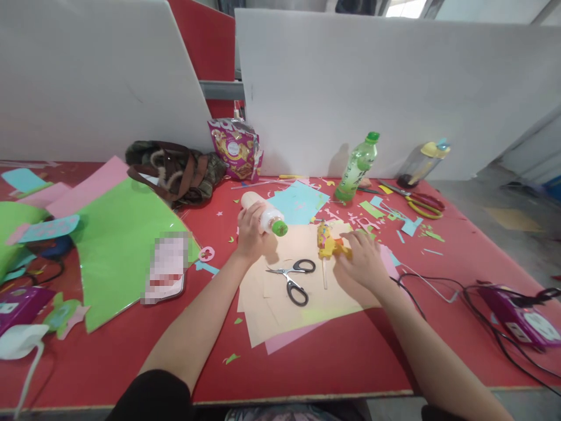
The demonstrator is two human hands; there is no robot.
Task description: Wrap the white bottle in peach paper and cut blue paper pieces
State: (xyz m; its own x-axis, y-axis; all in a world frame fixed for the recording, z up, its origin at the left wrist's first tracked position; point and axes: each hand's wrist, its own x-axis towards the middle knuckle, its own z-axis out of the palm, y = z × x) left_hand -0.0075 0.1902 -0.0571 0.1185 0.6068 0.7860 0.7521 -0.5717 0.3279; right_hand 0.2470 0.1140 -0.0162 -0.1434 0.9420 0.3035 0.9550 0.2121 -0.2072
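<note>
My left hand (250,231) is wrapped round a pale bottle (266,221) with a green cap (279,228), tilted with the cap toward me and to the right. My right hand (363,257) is at the handle of a yellow glue gun (325,241), fingers and thumb apart around it; whether they touch it is hard to see. A clear glue stick (325,275) pokes out of the gun toward me. Between my hands, black-handled scissors (294,275) lie open on cream paper sheets (267,318).
A green drink bottle (357,166) stands behind the paper. Right of it lie large scissors (423,204) among paper scraps. A purple power strip (521,316) with black cords is at the right. A phone (169,266) rests on green sheets (118,245); a snack bag (236,149) and dark bag (175,172) stand behind.
</note>
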